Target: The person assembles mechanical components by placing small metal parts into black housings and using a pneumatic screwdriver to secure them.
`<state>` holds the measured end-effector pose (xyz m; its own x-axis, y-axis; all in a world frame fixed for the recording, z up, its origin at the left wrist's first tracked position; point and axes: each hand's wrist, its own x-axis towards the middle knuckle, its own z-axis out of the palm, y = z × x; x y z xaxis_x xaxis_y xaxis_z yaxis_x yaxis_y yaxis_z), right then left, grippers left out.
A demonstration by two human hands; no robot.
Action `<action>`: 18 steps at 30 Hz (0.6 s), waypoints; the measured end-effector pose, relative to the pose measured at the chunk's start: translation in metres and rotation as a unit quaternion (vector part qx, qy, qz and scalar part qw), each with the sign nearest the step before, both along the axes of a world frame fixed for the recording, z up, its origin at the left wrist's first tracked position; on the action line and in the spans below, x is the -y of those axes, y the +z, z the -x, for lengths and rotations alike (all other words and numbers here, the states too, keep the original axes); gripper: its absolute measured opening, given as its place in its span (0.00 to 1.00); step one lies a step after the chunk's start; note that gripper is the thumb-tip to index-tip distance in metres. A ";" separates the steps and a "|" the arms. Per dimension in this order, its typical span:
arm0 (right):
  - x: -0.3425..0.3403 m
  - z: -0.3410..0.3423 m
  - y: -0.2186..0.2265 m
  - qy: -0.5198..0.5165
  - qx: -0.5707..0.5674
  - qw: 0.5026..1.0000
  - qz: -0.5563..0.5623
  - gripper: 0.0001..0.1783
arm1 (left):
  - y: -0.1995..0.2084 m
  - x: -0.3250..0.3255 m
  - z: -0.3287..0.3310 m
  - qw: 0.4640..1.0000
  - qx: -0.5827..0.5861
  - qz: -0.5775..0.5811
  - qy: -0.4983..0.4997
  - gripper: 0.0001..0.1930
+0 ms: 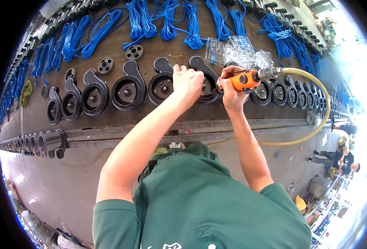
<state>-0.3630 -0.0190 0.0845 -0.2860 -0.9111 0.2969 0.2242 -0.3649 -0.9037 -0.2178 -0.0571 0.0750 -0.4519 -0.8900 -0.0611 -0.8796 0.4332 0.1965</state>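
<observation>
My right hand is wrapped around an orange air tool, its fittings and yellow hose at the right end. The tool's dark nose points left, toward a round black pump-like housing in the row. My left hand is closed over the left part of that same housing, its fingertips hidden behind the knuckles. Whether it grips the housing or a small part, I cannot tell. Just left of it sits another black housing, with a metal shaft at the centre of its round cavity.
More black housings line the bench on both sides. Behind them lie loose black wheel-shaped discs, clear plastic trays and blue cable bundles. The yellow hose loops down at right. Another person stands far right.
</observation>
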 end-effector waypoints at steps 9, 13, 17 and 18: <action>0.001 0.002 -0.009 0.015 -0.021 1.000 -0.011 0.12 | -0.001 0.002 0.000 1.000 -0.004 -0.006 0.007 0.19; 0.004 0.000 -0.013 0.018 -0.059 0.998 -0.004 0.15 | 0.002 0.003 0.000 1.000 -0.007 -0.020 0.014 0.17; 0.005 0.005 -0.007 0.028 -0.056 0.998 0.009 0.14 | -0.008 -0.029 -0.013 0.956 -0.229 0.167 0.073 0.17; 0.007 0.005 -0.003 0.021 -0.043 0.999 0.011 0.14 | -0.002 -0.047 -0.014 0.953 -0.249 0.135 0.110 0.16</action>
<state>-0.3684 -0.0261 0.0819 -0.2200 -0.9150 0.3382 0.1622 -0.3762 -0.9122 -0.2041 -0.0103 0.0731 -0.1661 -0.9192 0.3572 -0.7817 0.3435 0.5205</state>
